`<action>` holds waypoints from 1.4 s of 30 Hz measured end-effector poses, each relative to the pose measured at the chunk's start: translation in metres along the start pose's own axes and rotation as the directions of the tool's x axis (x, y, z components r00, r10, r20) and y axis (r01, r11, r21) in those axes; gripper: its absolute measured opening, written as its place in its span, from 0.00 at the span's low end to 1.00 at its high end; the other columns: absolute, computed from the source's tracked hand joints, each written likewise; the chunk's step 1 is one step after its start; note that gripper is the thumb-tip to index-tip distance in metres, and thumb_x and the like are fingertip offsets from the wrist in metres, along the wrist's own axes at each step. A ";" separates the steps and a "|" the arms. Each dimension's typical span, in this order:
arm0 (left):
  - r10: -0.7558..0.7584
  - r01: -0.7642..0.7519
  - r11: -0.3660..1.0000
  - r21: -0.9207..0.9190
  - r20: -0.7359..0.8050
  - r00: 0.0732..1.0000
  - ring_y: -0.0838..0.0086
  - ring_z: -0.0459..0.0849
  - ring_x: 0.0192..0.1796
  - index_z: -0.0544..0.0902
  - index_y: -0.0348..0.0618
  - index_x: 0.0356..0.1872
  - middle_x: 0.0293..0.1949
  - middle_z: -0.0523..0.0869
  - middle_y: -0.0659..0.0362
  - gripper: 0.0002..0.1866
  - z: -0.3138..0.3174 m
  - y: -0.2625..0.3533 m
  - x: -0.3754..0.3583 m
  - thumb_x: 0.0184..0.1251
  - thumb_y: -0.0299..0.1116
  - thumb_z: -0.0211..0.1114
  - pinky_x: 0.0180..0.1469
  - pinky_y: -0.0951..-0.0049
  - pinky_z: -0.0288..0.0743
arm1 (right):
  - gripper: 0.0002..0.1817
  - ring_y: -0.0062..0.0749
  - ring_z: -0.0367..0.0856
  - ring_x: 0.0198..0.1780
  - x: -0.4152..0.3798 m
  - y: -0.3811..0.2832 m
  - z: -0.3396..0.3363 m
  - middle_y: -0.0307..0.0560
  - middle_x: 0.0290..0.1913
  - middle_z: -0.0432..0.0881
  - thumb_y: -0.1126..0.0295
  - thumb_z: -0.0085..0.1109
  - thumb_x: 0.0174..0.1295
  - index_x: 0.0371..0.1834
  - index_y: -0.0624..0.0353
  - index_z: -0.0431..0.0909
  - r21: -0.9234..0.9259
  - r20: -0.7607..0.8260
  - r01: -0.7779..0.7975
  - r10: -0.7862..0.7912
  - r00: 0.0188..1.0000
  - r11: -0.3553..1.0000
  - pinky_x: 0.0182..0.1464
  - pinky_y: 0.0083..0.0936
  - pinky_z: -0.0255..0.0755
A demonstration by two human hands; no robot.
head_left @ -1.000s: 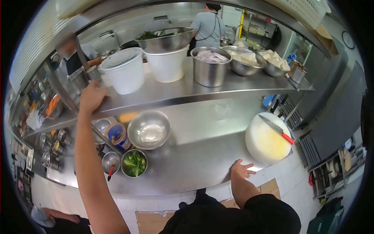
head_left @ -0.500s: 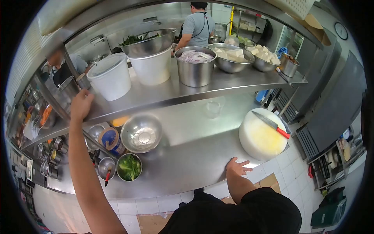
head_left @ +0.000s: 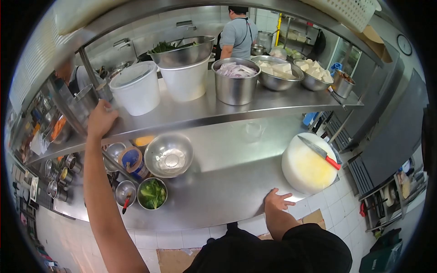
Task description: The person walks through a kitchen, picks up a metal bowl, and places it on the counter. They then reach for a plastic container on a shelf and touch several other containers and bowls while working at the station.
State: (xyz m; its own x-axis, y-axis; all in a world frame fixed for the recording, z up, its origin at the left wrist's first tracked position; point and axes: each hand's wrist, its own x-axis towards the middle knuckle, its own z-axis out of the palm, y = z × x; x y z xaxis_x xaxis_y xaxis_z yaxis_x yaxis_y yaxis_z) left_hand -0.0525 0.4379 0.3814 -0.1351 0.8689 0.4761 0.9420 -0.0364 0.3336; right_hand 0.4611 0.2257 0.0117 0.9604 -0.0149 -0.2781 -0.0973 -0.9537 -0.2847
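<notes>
My left hand (head_left: 102, 119) is raised to the steel shelf (head_left: 182, 117) at its left end, close to the upright post. A tall steel container (head_left: 86, 99) stands just beyond the fingers. Thumb and fingers are apart, partly turned from view, and I see nothing held. Low on the right, my right hand (head_left: 278, 200) has its fingers spread and holds nothing, at the front edge of the steel counter (head_left: 223, 191). Nearest to it is a thick round white chopping block (head_left: 305, 170), with a red-handled knife (head_left: 320, 153) lying across its top.
On the shelf stand white buckets (head_left: 136, 93), a steel pot of sliced onion (head_left: 236, 86) and bowls of white blocks (head_left: 277, 75). An empty steel bowl (head_left: 169, 155) and a bowl of leafy greens (head_left: 152, 194) sit below. A co-worker (head_left: 236, 34) stands behind.
The view has shifted slightly, so the shelf things appear farther right. My left hand stays at the shelf's left end and my right hand at the counter edge. The co-worker's arm has lowered.
</notes>
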 end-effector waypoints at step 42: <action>-0.012 0.009 0.998 -0.056 -0.047 0.999 0.53 0.87 0.42 0.85 0.42 0.40 0.34 0.88 0.48 0.22 0.001 -0.002 0.000 0.50 0.48 0.65 0.47 0.59 0.77 | 0.47 0.65 0.73 0.65 0.002 -0.002 0.008 0.73 0.82 0.35 0.37 0.44 0.67 0.84 0.46 0.41 -0.031 -0.040 -0.039 0.038 0.998 0.999 0.66 0.52 0.69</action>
State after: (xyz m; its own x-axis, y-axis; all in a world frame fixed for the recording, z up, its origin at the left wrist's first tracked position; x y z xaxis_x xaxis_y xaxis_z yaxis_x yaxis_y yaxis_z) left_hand -0.0539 0.4383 0.3793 -0.1608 0.8449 0.5102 0.9220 -0.0558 0.3831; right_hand 0.4612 0.2301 0.0043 0.9658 -0.0628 -0.2517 -0.1263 -0.9613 -0.2447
